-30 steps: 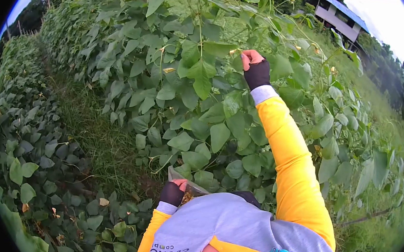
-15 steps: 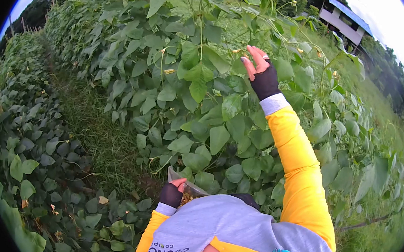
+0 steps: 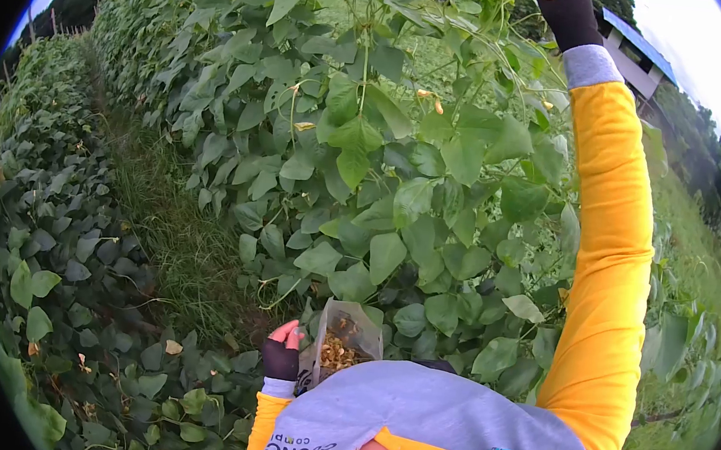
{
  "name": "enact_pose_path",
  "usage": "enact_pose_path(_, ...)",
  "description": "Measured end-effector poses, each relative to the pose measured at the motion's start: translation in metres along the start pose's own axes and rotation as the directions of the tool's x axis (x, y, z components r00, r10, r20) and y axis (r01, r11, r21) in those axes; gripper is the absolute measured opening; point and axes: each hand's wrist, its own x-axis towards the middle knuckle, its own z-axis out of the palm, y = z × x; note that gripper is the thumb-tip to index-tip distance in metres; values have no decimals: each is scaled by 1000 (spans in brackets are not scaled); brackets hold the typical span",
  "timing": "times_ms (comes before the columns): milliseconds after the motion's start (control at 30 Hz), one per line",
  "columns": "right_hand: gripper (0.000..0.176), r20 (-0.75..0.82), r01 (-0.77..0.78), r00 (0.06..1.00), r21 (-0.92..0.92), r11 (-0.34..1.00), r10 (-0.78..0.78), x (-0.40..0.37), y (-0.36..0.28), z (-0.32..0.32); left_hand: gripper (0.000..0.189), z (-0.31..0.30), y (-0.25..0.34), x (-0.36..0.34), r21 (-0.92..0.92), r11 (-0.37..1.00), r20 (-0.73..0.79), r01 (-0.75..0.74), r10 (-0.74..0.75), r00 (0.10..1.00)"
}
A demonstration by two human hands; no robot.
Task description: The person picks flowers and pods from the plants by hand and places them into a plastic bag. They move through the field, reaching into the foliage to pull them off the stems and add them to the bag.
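My left hand (image 3: 282, 355), in a black fingerless glove, is low in the view, its fingers curled at the left side of an open bag (image 3: 367, 330). Inside the bag lie many small dried yellow-brown pieces (image 3: 337, 355); I cannot make out their kind. My right hand (image 3: 564, 9), gloved the same way, is raised high at the top edge among the upper vines. Most of its fingers are cut off by the frame, so what it touches is hidden. Yellowish pods or withered flowers (image 3: 438, 106) hang on the leafy climbing plants (image 3: 388, 254) before me.
Another row of low leafy plants (image 3: 39, 229) runs along the left, with a grassy strip (image 3: 173, 233) between the rows. A building with a blue roof (image 3: 638, 45) stands at the back right. A grassy slope (image 3: 693, 283) lies to the right.
My right hand has gone up and to the right, from the middle vines to the top edge. My left hand has shifted slightly left and down, and the bag's mouth now shows wider.
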Motion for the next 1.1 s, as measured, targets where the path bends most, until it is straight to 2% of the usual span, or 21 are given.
enact_pose_path(100,23,59,62,997,-86,994,-57,29,27,15,22,-3,-2,-5,-14,1000,-58,-4,3,998)
enact_pose_path(167,23,108,36,994,-242,970,-10,50,47,26,22,-9,-13,-5,-34,999,-65,30,-32,997)
enact_pose_path(233,24,99,64,995,-421,905,-24,72,63,36,23,-16,-24,0,-91,994,-81,58,-66,995)
enact_pose_path(333,27,178,96,984,-569,817,9,101,98,51,23,-32,-35,22,-35,986,-73,164,-166,983)
enact_pose_path(367,35,361,452,890,-768,453,-277,112,134,55,23,-37,-44,34,-26,992,-74,127,-129,989)
enact_pose_path(400,39,190,176,980,-655,735,-65,111,121,61,23,-41,-57,47,-39,992,-75,119,-121,990)
enact_pose_path(433,44,77,-142,978,-443,885,195,101,93,70,23,-46,-70,60,-53,992,-75,112,-116,990)
enact_pose_path(467,50,39,-445,888,-169,879,457,101,81,78,23,-50,-73,74,-69,992,-76,106,-111,991)
enact_pose_path(500,65,36,-443,894,-88,892,447,101,84,83,22,-55,-75,88,-61,993,-72,99,-103,992)
enact_pose_path(600,48,-51,-321,947,-208,924,318,107,75,89,22,-74,-64,128,-67,992,-60,108,-112,992)
enact_pose_path(667,33,-173,-165,982,-574,802,78,106,44,83,23,-88,-66,157,-120,982,-51,145,-152,987)
enact_pose_path(700,29,-213,-113,977,-616,779,-27,105,40,81,23,-96,-74,172,-95,986,-35,136,-139,990)
enact_pose_path(800,28,-240,-136,971,-608,782,-17,110,43,71,23,-111,-67,207,-61,994,23,91,-90,996)
enact_pose_path(833,30,-200,-449,886,-134,884,419,112,47,70,23,-113,-69,218,-109,990,36,88,-84,996)
enact_pose_path(933,32,-144,-374,926,-242,895,348,105,63,68,23,-118,-70,244,-83,993,110,82,-73,991)
enact_pose_path(967,36,-149,-188,981,-520,833,128,103,69,69,23,-119,-67,252,-52,996,144,79,-71,987)
enact_pose_path(1000,38,-186,-247,967,-490,836,177,100,75,70,23,-118,-64,259,-53,995,166,83,-73,983)
enact_pose_path(1067,42,-256,-363,927,-422,831,275,88,45,84,23,-119,-57,269,-53,995,207,90,-77,975)
enact_pose_path(1100,49,-187,-249,966,-469,848,180,89,47,79,23,-118,-64,276,-49,998,216,46,-34,976)
